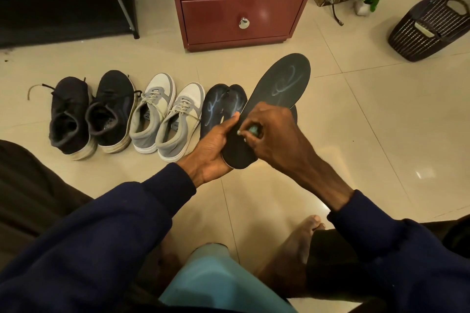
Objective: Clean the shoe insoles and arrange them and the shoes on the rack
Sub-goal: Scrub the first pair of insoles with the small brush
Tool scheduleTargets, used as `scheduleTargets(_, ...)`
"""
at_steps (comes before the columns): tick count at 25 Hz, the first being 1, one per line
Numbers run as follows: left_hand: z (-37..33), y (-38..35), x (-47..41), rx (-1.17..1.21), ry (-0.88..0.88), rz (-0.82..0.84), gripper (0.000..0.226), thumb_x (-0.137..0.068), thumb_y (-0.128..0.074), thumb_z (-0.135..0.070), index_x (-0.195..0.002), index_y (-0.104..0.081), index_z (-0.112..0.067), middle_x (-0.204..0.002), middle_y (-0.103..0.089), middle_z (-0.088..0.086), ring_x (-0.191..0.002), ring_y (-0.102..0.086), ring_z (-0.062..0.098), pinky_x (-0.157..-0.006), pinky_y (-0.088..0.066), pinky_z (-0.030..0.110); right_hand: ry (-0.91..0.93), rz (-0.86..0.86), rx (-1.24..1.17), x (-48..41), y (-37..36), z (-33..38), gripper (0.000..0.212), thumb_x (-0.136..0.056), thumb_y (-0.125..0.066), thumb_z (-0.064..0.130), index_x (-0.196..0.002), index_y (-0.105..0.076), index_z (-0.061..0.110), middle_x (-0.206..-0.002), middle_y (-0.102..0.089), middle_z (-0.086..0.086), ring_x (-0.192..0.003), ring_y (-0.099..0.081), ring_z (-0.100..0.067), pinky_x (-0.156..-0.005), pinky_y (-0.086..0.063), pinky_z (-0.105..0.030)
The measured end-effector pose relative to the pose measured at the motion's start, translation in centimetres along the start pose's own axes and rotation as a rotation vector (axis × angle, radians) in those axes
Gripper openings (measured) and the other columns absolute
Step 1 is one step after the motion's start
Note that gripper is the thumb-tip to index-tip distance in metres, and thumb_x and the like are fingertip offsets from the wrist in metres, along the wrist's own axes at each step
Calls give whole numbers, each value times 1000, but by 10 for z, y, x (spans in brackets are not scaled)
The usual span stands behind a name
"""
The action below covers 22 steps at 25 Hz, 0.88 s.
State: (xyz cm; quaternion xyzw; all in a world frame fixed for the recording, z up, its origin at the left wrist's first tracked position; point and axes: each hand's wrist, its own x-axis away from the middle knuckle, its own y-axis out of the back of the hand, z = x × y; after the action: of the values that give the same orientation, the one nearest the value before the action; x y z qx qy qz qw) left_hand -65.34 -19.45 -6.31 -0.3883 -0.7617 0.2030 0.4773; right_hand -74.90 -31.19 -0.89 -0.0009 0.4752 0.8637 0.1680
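View from a seated person's head, looking down at a tiled floor (356, 122). The left hand (213, 150) grips the heel end of a dark held insole (279, 81), fingers curled round its edge, keeping it raised with the toe end pointing away. The right hand (277, 134) pinches a small teal cloth (253, 130) against the insole's upper face near the heel. A pale looping mark sits near the toe; whether it is print or residue cannot be told. To do this wipe well, the left hand should probably brace the thin insole flat while the cloth runs in long strokes from heel to toe, covering the edges too, without folding the foam. Counted: one insole is in hand. Two floor insoles (212, 111) lie side by side, touching, with similar pale marks. A dark edge behind the right hand may be a fourth insole, but that is unclear. Four shoes stand in a row: two black sneakers (68, 119) at the left, then two grey-and-white sneakers (152, 114), which sit just beside the floor insoles. The black shoe rack (127, 7) stands at the upper left, well apart from the shoes, its shelves too dark to read. A red-brown cabinet (244, 2) with two drawers stands behind the row.
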Motion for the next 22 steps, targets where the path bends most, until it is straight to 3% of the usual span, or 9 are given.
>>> scheduleTargets(2,-2,-2,-1,5,-14,-4,35,-105,-54,-39,-107,-77,-14,-111,-74,13,-96,-71,26,-94,-57,47,-27,-129,67,1,-1,-4,12,-80,-80,9,-90,-74,6,-91,-67,-11,-80,-63,-22,-72,-51,-27)
scheduleTargets(3,-4,-3,1,13,-4,-4,36,-105,-54,-40,-102,-78,-12,-106,-74,12,-92,-72,25,-86,-61,44,-15,-118,39,4,-5,1,13,-80,-80,10,-91,-74,8,-92,-67,-9,-82,-62,-20,-74,-52,-25)
scheduleTargets(5,-6,0,1,12,28,-3,42,-104,-54,-42,-90,-77,-10,-92,-74,9,-81,-73,21,-70,-61,34,34,74,-99,13,-12,17,13,-79,-81,12,-91,-76,13,-93,-67,0,-83,-62,-10,-75,-49,-16)
scheduleTargets(6,-6,2,1,12,39,-6,43,-104,-54,-43,-91,-77,-10,-91,-74,8,-82,-73,21,-70,-61,33,48,194,-148,15,-9,21,11,-79,-81,13,-89,-77,15,-92,-67,4,-81,-61,-5,-73,-46,-11)
scheduleTargets(8,-5,4,1,32,17,-17,41,-104,-55,-44,-115,-75,-10,-113,-75,10,-96,-73,24,-85,-60,38,42,351,-101,10,3,14,9,-80,-81,14,-89,-79,17,-90,-66,5,-78,-61,-4,-68,-43,-7)
scheduleTargets(10,-4,3,-1,56,-19,-5,45,-105,-54,-45,-135,-66,-13,-132,-68,11,-107,-69,28,-101,-52,47,-5,245,94,2,13,-3,9,-82,-80,13,-90,-79,15,-93,-66,-1,-81,-63,-14,-67,-44,-16)
scheduleTargets(13,-4,-1,-1,72,-47,-8,44,-106,-50,-46,-133,-65,-14,-128,-69,14,-104,-69,30,-106,-48,49,-99,18,194,0,13,-12,9,-83,-76,9,-92,-76,10,-96,-64,-8,-83,-60,-21,-70,-39,-22)
scheduleTargets(18,-2,5,-2,5,-40,-20,50,-104,-53,-47,-141,-61,-14,-141,-63,13,-116,-66,30,-110,-46,50,-7,310,-30,11,1,10,9,-81,-79,13,-90,-80,16,-90,-66,3,-75,-56,-5,-65,-40,-9)
scheduleTargets(22,-1,1,0,-2,-54,25,50,-107,-43,-49,-133,-64,-11,-125,-69,16,-103,-67,30,-100,-49,48,-180,4,232,-3,18,-18,10,-85,-76,13,-94,-77,11,-97,-64,-6,-82,-56,-14,-70,-38,-19)
